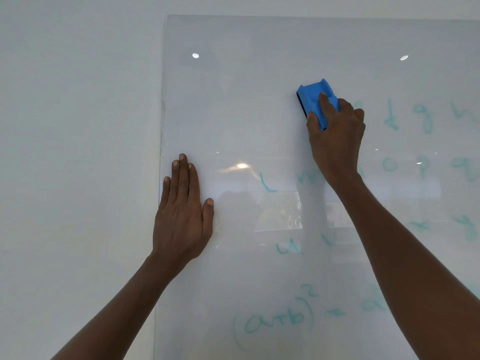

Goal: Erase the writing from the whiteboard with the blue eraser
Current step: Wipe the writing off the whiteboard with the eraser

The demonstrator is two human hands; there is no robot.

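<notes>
- Left hand (181, 214): flat with straight fingers, pressing board (233, 113) near its left edge.
- Right hand (335, 136): gripping eraser (315, 100) (blue) against upper board, left of remaining writing (275, 320).

One glossy whiteboard (233, 100), mounted against one pale wall (78, 126). One blue eraser (315, 100). Two bare hands: one left hand (181, 219) and one right hand (337, 136), each on one bare forearm. On the left hand, five digits show; on the right hand, a thumb and at least two fingers show, the rest hidden. Faint teal writing in four rows: top row, three legible letters (f (391, 118), g (423, 118), h (461, 110)); second row, about five marks; third row, about four marks; bottom row, one formula (275, 318), partly covered. Two small bright light reflections near the board's top, and one larger glare spot (241, 166) at mid-height.
</notes>
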